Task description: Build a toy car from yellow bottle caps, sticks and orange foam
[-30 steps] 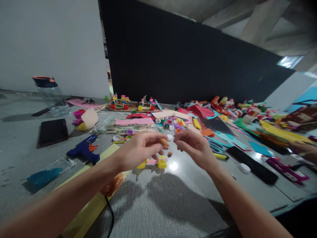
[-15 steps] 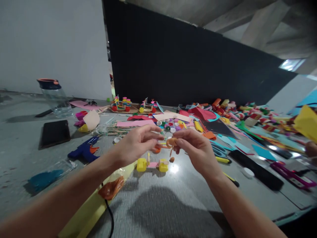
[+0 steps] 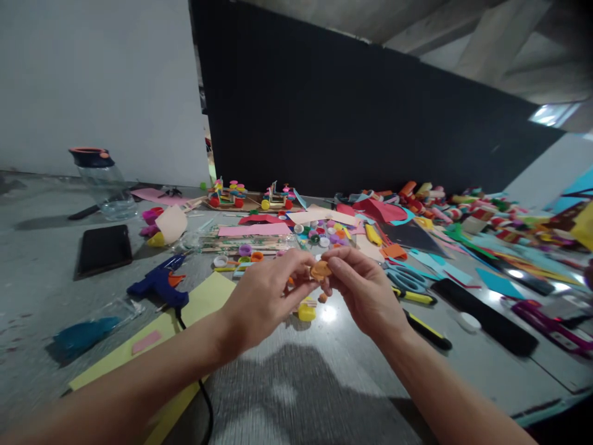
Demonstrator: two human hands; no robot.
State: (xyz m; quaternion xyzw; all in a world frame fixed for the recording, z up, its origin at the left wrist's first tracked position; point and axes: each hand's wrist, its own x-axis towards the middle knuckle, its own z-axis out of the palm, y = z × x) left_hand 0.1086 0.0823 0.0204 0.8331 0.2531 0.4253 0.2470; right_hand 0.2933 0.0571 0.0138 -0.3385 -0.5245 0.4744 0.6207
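Observation:
My right hand [image 3: 359, 284] pinches a small lump of soft orange clay [image 3: 319, 270] between thumb and fingers. My left hand [image 3: 273, 290] meets it from the other side, its thumb and fingertips closed on the lump's left edge. Just below the fingers is a little orange ball [image 3: 323, 298]. Partly hidden behind my left hand, a small yellow piece [image 3: 306, 312] with pale sticks stands on the table.
Left of my arms lie a blue glue gun [image 3: 160, 284], yellow paper [image 3: 208, 296], a phone [image 3: 104, 250] and a water bottle [image 3: 104, 185]. To the right are scissors [image 3: 405, 278], a yellow-black cutter [image 3: 428, 330] and a black bar [image 3: 484, 315]. Small toy vehicles [image 3: 227, 194] stand at the back.
My left hand has moved right and down and closed on the clay, now covering most of the yellow and pink piece. The clay in my right hand looks more compact.

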